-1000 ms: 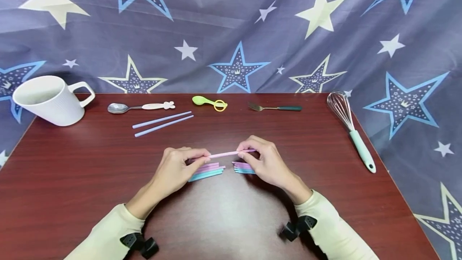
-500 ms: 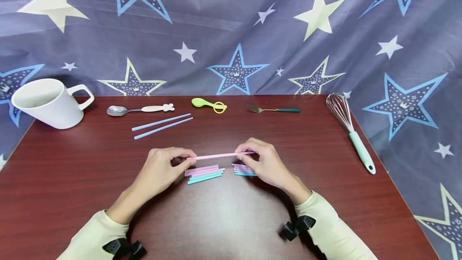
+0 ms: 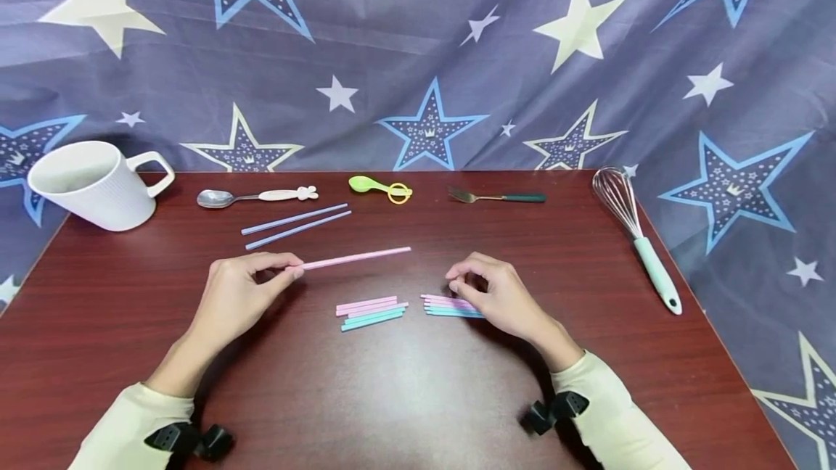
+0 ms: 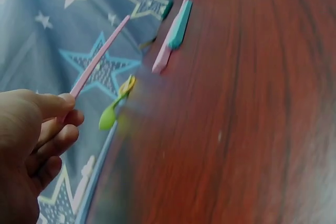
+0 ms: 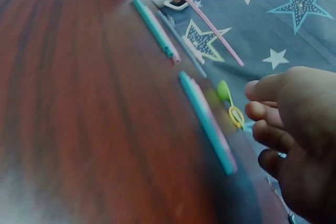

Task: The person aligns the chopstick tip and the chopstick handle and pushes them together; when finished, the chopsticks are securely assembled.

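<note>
The left hand [image 3: 238, 296] pinches one end of a pink straw [image 3: 355, 257] between thumb and forefinger, holding it above the table [image 3: 130, 325], its free end pointing right. The right hand [image 3: 499, 296] holds nothing, its fingers loosely curled over the right straw pile [image 3: 436, 304]; the left pile [image 3: 371, 312] lies just beside it. Two blue straws [image 3: 295, 224] lie beyond, near the spoon [image 3: 255, 196] and mug [image 3: 91, 181]. The step looks like carrying a picked straw aside; setting it down by the blue ones calls for lowering it flat.
</note>
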Demonstrator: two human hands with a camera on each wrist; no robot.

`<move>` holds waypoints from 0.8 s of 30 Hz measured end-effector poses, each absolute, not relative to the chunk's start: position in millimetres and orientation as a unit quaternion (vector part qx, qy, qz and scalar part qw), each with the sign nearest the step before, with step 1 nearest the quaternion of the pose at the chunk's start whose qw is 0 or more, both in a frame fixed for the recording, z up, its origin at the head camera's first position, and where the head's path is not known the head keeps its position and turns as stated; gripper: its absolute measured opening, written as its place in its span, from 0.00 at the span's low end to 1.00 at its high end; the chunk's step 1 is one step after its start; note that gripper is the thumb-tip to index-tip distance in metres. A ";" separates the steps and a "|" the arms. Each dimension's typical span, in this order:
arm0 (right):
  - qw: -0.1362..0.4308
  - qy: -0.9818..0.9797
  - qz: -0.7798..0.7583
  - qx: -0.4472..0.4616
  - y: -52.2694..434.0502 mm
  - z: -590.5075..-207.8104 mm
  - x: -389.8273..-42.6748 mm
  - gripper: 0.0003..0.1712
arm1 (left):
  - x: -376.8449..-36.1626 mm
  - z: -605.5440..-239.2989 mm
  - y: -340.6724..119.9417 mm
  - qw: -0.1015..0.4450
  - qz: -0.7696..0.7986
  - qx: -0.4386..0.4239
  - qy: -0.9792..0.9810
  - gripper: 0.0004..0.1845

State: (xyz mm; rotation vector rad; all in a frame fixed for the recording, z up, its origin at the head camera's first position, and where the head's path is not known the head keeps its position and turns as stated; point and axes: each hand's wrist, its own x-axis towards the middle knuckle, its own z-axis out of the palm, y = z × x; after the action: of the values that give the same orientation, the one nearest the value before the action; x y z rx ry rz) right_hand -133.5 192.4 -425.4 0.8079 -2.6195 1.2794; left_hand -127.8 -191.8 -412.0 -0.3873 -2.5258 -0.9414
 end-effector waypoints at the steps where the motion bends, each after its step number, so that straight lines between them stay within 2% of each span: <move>1: 0.048 -0.869 0.417 0.264 194.8 -427.0 -132.4 0.04 | -129.2 -413.3 -194.2 0.209 -0.339 -0.125 -0.909 0.06; 11: 0.002 -0.874 0.401 0.275 203.7 -442.3 -130.7 0.08 | -140.7 -427.1 -216.5 0.200 -0.323 -0.037 -0.924 0.05; 17: 0.017 -0.876 0.387 0.288 202.6 -445.3 -132.3 0.07 | -146.1 -434.6 -227.2 0.197 -0.324 -0.023 -0.925 0.07; 24: 0.018 -0.884 0.377 0.277 203.9 -447.1 -130.9 0.06 | -152.4 -445.8 -231.2 0.217 -0.338 -0.034 -0.915 0.05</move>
State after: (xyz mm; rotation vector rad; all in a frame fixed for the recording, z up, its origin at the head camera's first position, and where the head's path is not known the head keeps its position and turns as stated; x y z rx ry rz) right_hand -130.9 203.9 -447.1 0.8616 -2.7452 1.1708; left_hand -152.4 -231.2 -445.8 -0.0950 -2.5349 -0.9362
